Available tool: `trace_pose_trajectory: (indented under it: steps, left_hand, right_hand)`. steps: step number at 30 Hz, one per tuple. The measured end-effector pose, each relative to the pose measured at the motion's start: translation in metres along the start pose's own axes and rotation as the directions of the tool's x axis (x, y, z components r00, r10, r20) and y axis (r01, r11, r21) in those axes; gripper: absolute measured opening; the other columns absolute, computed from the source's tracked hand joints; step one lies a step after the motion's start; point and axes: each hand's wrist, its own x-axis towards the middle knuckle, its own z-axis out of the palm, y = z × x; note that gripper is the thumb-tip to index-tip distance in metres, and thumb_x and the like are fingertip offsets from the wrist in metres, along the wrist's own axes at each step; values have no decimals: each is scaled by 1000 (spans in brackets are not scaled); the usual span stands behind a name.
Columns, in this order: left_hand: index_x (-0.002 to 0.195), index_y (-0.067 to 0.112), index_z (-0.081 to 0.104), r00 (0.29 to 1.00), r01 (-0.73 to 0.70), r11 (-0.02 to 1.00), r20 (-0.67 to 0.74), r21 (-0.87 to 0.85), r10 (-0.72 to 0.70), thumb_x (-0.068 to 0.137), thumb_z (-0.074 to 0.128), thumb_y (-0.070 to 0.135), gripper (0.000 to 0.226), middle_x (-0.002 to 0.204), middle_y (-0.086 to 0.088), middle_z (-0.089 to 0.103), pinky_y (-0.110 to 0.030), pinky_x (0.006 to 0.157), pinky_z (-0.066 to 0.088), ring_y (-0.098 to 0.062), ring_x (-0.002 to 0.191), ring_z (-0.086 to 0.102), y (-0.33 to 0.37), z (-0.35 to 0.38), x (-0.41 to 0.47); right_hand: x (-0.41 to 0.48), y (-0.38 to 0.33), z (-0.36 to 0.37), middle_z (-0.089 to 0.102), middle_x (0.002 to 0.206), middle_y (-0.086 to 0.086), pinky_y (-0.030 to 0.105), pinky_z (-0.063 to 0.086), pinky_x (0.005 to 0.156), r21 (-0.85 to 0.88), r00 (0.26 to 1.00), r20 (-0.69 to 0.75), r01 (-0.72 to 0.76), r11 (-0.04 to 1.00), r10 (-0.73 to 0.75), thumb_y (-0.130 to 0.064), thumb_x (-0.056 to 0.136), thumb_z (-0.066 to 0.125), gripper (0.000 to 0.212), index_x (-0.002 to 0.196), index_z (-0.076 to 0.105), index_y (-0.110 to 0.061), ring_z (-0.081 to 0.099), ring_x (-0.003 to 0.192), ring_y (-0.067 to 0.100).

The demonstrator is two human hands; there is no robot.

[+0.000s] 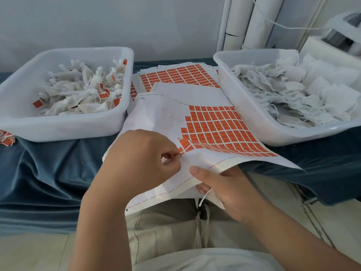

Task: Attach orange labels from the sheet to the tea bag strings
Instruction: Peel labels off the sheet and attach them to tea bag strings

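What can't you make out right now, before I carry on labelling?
Head view:
- Whether the left hand has peeled a label off the label sheet: curled fingers cover the pinch.
- Tea bag in the right hand: mostly hidden by sheet and fingers.
- Print on the orange labels: too small.
- Right tray: cut off by the frame's right edge.

only one cam here, worn on the head, wide-angle, pointing forward and down, pretty close over the lap point(175, 231), surface point(48, 173) stretching across mid-frame just beyond, wall point(117, 22) up top
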Motion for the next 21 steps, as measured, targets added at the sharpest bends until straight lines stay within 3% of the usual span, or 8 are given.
trace_pose_trajectory:
  steps: [3,5,8,11,14,18,21]
  left_hand:
    - [87,25,83,999,43,999,12,-23,-43,93,61,45,30,80,12,76,-32,66,60,-10,68,68,0,4,2]
    - [87,24,83,998,70,996,6,-53,-70,87,64,41,25,80,15,75,-25,66,58,-7,68,68,-1,4,1]
    - [88,25,84,998,57,991,-20,-120,-60,87,74,30,12,82,18,76,-28,67,61,-2,71,70,-1,0,-3]
    - [92,28,85,1000,0,989,12,-150,2,90,77,31,10,83,19,77,-30,67,63,0,72,71,1,-5,-6]
    - [86,28,84,998,-35,994,49,-105,40,92,75,28,11,75,16,75,-35,64,60,-7,67,69,2,-3,-5]
    - [82,29,84,997,-15,997,77,-76,21,93,65,38,24,71,15,74,-35,61,58,-10,63,67,1,-2,-3]
    - [79,26,83,996,-29,998,79,-53,33,92,66,35,23,68,13,73,-35,59,57,-12,59,64,0,0,-2]
  right_hand:
    - [1,1,-1,77,111,1,47,60,95,-22,999,-22,-29,999,29,-70,67,88,59,116,76,-39,73,108,27]
    - [0,0,-3,77,115,-5,41,59,94,2,998,-18,-55,998,55,-63,73,87,48,115,75,-42,73,110,22]
    - [-3,-7,-3,72,89,-14,30,56,85,-18,998,-6,-63,998,63,-60,81,78,21,92,75,-42,70,88,9]
    - [-4,-12,-3,64,78,-21,29,50,81,-93,998,12,-55,994,56,-64,86,71,19,81,67,-46,63,77,3]
    - [-5,-15,-2,72,89,-21,22,55,79,-108,999,38,-33,994,38,-60,87,71,14,90,72,-46,69,86,3]
    - [-6,-16,-3,76,101,-12,21,59,79,-136,1000,-10,-13,991,12,-54,86,74,25,104,76,-38,73,94,9]
    - [-8,-18,-2,76,105,-15,13,56,75,-158,999,-28,14,987,-18,-46,91,78,23,112,75,-36,72,95,2]
